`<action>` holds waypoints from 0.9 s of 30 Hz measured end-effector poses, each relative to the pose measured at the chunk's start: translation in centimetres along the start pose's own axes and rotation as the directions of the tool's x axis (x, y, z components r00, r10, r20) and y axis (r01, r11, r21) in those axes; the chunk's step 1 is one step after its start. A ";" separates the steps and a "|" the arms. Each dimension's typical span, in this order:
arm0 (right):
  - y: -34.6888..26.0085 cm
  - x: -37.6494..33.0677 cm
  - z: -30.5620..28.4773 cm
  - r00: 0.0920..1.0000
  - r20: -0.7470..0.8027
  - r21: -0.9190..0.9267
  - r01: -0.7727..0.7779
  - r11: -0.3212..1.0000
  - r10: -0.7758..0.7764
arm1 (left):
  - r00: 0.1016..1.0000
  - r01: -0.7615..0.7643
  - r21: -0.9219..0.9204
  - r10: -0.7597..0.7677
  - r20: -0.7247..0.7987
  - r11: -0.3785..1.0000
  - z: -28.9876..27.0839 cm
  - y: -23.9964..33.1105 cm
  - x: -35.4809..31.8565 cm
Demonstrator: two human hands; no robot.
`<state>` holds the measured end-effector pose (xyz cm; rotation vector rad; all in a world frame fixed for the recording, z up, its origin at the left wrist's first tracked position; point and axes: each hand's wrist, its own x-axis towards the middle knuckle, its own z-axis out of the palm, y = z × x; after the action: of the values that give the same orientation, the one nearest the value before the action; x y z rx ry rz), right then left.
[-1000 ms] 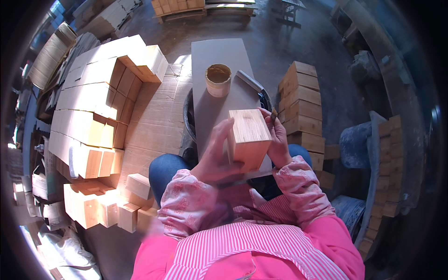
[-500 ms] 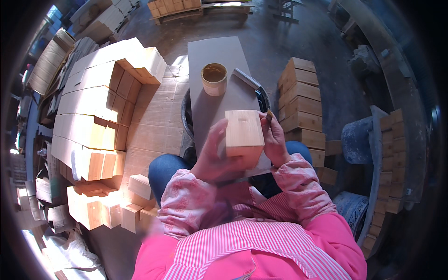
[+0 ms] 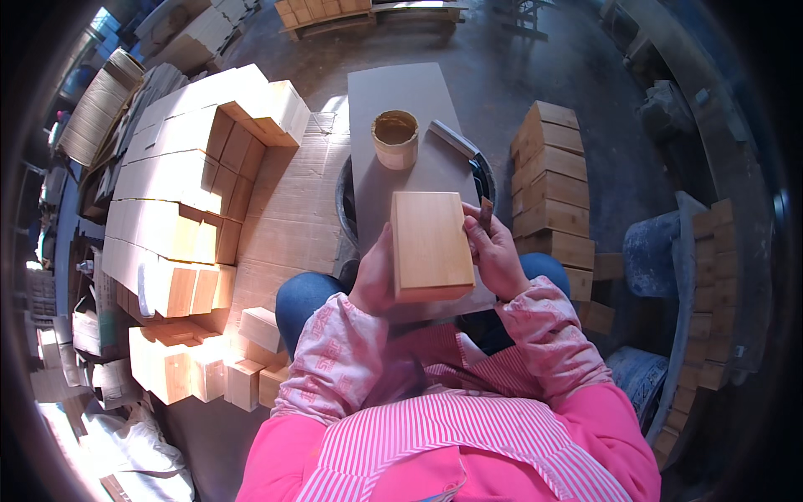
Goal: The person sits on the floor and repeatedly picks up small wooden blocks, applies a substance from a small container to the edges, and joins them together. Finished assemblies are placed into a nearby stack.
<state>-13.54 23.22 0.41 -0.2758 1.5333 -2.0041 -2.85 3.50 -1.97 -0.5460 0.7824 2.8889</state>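
At mid-view, the left hand (image 3: 375, 272) is clasping the wooden box (image 3: 432, 241) from 9 o'clock, seemingly steadying it, fingers partly hidden. At 3 o'clock, the right hand (image 3: 500, 258) is pinching a small tool (image 3: 486, 211). A tub (image 3: 396, 149) is standing at 11 o'clock, probably for reach.

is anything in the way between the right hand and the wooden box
Nothing visible is: the right hand is right at the right side of the wooden box. The small flat tool in its fingers sticks up beside the box, and the container stands beyond it.
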 end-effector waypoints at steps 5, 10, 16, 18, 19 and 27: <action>0.5 0.4 -0.4 0.988 -0.031 0.058 -0.152 0.987 0.154 | 0.996 -0.011 0.068 0.017 -0.092 0.998 0.8 0.2 -0.4; -1.1 0.1 -0.8 0.925 0.081 0.164 -0.379 0.911 0.371 | 0.999 -0.039 0.023 0.039 0.014 0.999 1.0 -0.1 0.2; -6.1 -0.5 -4.7 0.969 0.062 0.139 -0.244 0.960 0.238 | 0.986 -0.166 0.334 0.164 0.032 0.928 1.5 -0.4 0.1; -9.0 0.3 -8.4 0.996 0.031 0.079 -0.086 0.993 0.084 | 0.986 -0.164 0.390 0.163 0.037 0.906 1.6 -0.1 -0.4; -10.6 1.2 -10.4 1.000 -0.006 -0.013 0.025 1.000 -0.025 | 0.986 -0.156 0.414 0.163 0.019 0.897 1.7 0.1 -0.7; -18.0 15.5 -24.9 0.840 0.152 -0.988 0.133 -0.073 -0.522 | 0.977 -0.124 0.573 0.200 -0.071 0.810 4.8 2.5 -2.7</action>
<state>-44.36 37.36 6.53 -1.0707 3.1828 -0.6629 -2.28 3.76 4.03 -0.6086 1.7035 2.5618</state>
